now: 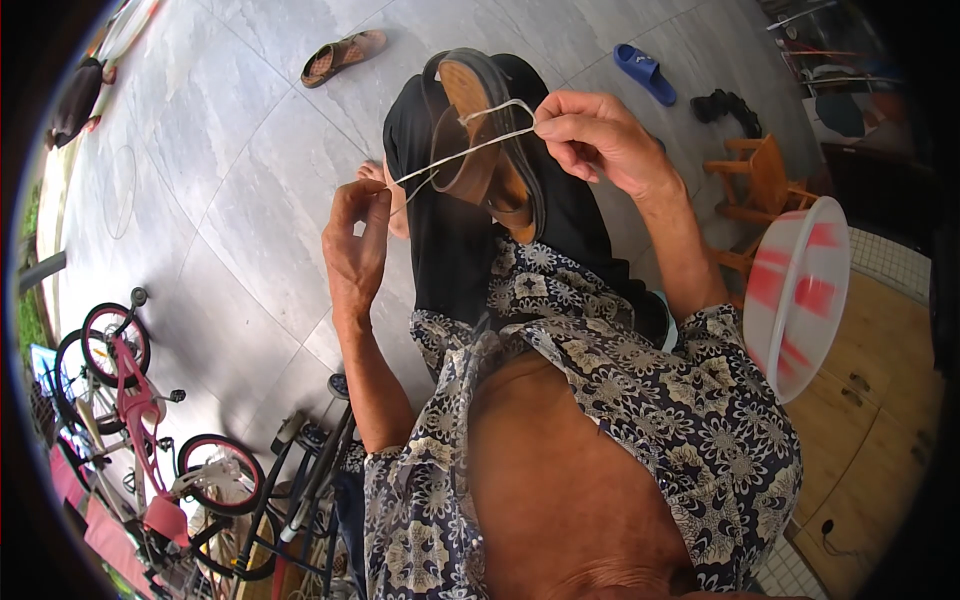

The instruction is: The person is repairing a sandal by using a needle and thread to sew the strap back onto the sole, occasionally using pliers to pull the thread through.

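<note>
A brown sandal (466,88) with wide straps lies across my lap on dark trousers. A thin white cord (458,158) is stretched above it. One end is pinched between the thumb and fingers of my left hand (358,238), left of the sandal. To the right of the sandal, my right hand (603,140) pinches a bend of the same cord. The cord doubles back from there to the sandal near its strap (470,172). A thin strand hangs below my left fingers. Whether the cord passes through the sandal I cannot tell.
Another brown sandal (343,58) and a blue slipper (644,74) lie on the grey tiled floor. On the right stand a wooden stool (762,175) and a red-and-white plastic basin (797,300), close to my right elbow. A pink bicycle (135,385) is at the lower left.
</note>
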`<action>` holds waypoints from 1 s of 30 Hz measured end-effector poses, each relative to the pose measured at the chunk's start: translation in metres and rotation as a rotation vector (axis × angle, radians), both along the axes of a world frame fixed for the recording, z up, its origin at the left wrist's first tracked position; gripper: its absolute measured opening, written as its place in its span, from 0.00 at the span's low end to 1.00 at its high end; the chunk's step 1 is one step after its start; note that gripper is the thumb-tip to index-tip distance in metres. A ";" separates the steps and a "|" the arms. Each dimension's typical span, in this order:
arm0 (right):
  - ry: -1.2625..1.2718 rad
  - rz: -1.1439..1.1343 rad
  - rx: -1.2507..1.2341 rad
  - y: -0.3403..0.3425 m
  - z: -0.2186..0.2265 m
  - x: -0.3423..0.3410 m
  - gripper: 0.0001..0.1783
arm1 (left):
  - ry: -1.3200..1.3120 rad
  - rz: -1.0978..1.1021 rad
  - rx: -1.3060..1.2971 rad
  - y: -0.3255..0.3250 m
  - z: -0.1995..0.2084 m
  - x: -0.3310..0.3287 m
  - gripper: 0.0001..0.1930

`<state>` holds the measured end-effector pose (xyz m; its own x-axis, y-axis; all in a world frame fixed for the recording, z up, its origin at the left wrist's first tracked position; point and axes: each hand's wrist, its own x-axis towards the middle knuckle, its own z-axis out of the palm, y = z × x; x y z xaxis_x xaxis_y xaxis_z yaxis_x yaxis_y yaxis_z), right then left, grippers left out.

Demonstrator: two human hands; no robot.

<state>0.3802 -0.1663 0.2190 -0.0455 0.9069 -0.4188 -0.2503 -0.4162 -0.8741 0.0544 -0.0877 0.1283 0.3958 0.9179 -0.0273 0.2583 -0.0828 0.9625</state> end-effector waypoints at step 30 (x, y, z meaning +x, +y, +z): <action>-0.354 0.365 -0.066 -0.061 0.018 -0.001 0.17 | 0.115 -0.598 -0.044 -0.081 0.026 -0.017 0.11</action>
<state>0.3792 -0.2273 0.2375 -0.1991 0.8296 -0.5217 0.2287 -0.4783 -0.8479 0.0376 -0.1686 0.1546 0.8348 0.5342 -0.1334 0.2816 -0.2061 0.9371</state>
